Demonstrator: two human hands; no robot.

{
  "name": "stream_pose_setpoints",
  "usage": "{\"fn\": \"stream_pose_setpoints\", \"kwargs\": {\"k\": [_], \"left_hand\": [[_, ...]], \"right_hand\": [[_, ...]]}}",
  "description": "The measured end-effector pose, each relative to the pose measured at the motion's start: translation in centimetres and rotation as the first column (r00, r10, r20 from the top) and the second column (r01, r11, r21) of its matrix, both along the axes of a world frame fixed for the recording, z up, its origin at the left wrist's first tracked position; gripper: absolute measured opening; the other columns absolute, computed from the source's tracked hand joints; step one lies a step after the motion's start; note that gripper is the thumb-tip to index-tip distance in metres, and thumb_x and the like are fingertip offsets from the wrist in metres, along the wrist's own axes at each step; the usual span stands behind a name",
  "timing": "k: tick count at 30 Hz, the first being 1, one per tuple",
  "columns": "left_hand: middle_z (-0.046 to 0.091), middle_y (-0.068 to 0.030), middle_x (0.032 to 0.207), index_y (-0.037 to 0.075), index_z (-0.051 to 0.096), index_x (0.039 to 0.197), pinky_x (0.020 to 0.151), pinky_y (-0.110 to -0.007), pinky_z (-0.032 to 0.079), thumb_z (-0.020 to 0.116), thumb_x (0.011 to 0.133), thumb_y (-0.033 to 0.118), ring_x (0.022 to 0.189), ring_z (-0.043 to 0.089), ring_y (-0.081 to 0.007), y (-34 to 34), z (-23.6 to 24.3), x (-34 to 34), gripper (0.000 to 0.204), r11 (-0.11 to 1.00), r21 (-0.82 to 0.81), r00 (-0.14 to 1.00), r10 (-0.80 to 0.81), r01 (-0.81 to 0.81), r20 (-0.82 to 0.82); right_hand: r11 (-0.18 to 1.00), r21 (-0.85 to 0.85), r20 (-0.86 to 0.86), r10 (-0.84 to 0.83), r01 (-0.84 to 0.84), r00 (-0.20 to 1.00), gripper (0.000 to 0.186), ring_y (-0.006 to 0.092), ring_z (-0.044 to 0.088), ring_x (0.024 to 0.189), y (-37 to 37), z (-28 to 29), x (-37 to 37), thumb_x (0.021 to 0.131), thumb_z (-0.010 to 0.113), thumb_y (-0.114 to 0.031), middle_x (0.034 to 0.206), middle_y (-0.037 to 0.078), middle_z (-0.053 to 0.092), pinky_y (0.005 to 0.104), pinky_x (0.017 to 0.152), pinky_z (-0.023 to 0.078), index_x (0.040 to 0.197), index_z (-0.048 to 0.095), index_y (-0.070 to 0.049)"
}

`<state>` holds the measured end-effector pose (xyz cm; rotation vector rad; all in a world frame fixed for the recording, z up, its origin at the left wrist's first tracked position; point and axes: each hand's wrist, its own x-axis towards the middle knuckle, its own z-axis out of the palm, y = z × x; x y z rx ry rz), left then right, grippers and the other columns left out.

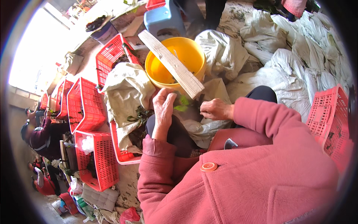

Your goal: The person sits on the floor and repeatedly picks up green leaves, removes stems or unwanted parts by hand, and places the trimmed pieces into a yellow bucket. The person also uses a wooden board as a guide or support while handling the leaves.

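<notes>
My left hand (163, 106) is raised just below the rim of a yellow bucket (156, 71), its fingers bent and close together. What they hold, if anything, does not show. To the right, my right hand (216, 109) is closed, its fingertips turned toward the left hand; I cannot make out anything in them. A bright green leaf (182, 103) shows between the two hands. Across the bucket's top lies a wooden board (171, 63), slanting down to the right. Beside my left hand, a pale cloth sack (128, 89) drapes over a red crate (128, 158) with dark leafy matter.
Several red plastic crates (91, 108) line the left, with other people (44, 140) beyond. White sacks (287, 74) are piled at the back right. A blue stool (164, 18) stands behind the bucket, near a person's dark-clothed legs (215, 13). Another red crate (324, 115) is at my right.
</notes>
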<state>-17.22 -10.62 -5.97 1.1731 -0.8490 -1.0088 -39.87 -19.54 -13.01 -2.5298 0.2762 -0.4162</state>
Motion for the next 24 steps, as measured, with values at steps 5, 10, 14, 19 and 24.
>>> {"fn": "stream_pose_setpoints", "kwargs": {"k": [5, 10, 14, 19, 24], "left_hand": [[0.063, -0.0017, 0.084, 0.000, 0.063, 0.101, 0.057, -0.021, 0.045, 0.056, 0.092, 0.007, 0.068, 0.056, -0.0070, -0.5, 3.1, -1.1, 0.013, 0.992, -0.019, 0.984, -0.119, 0.123, 0.129], [0.061, -0.0065, 0.084, 0.002, 0.061, 0.108, 0.053, -0.022, 0.040, 0.054, 0.095, 0.004, 0.060, 0.049, -0.0100, -1.3, 6.1, -0.9, 0.016, 0.984, -0.179, 0.968, -0.050, 0.006, -0.244], [0.063, -0.0079, 0.084, 0.007, 0.060, 0.105, 0.049, -0.021, 0.036, 0.053, 0.095, 0.007, 0.054, 0.044, -0.0085, -0.8, 7.9, -0.6, 0.012, 0.980, -0.167, 0.915, 0.032, -0.108, -0.403], [0.063, -0.0038, 0.079, 0.006, 0.059, 0.099, 0.043, -0.018, 0.031, 0.052, 0.093, 0.006, 0.049, 0.040, -0.0051, -1.2, 8.8, -3.4, 0.009, 0.997, -0.023, 0.961, -0.074, 0.070, -0.267], [0.070, -0.0126, 0.086, 0.006, 0.059, 0.104, 0.042, -0.020, 0.029, 0.049, 0.095, 0.010, 0.047, 0.039, -0.0060, -0.7, 9.4, 0.0, 0.014, 0.963, -0.187, 0.936, 0.127, -0.196, -0.328]], "right_hand": [[0.834, 0.538, 0.238, -0.290, 0.122, 0.927, 0.041, 0.0191, 0.066, 0.088, 1.1, 7.4, 2.7, 0.086, 0.073, -0.015, 0.099, 0.007, 0.069, 0.0331, 0.081, 0.053, 0.123, 0.058, -0.007], [0.689, 0.722, 0.023, 0.066, -0.062, 0.998, 0.050, 0.0113, 0.059, 0.099, -3.5, 8.8, 2.9, 0.090, 0.070, -0.014, 0.108, 0.006, 0.064, 0.0274, 0.089, 0.048, 0.133, 0.050, -0.001], [0.635, 0.764, 0.058, 0.110, -0.115, 0.992, 0.049, 0.0116, 0.056, 0.110, -4.9, 9.8, 1.6, 0.090, 0.069, -0.015, 0.119, 0.007, 0.060, 0.0284, 0.096, 0.045, 0.134, 0.049, -0.003], [0.470, 0.843, 0.362, -0.140, -0.260, 0.921, 0.038, 0.0115, 0.058, 0.105, -2.5, 12.0, 4.4, 0.090, 0.071, -0.016, 0.115, 0.005, 0.060, 0.0266, 0.091, 0.046, 0.122, 0.056, -0.003], [0.543, 0.839, -0.008, 0.063, -0.028, 0.998, 0.020, 0.0087, 0.063, 0.077, -4.9, 12.3, 1.3, 0.091, 0.069, -0.011, 0.084, 0.003, 0.066, 0.0253, 0.077, 0.050, 0.108, 0.066, -0.001]]}}
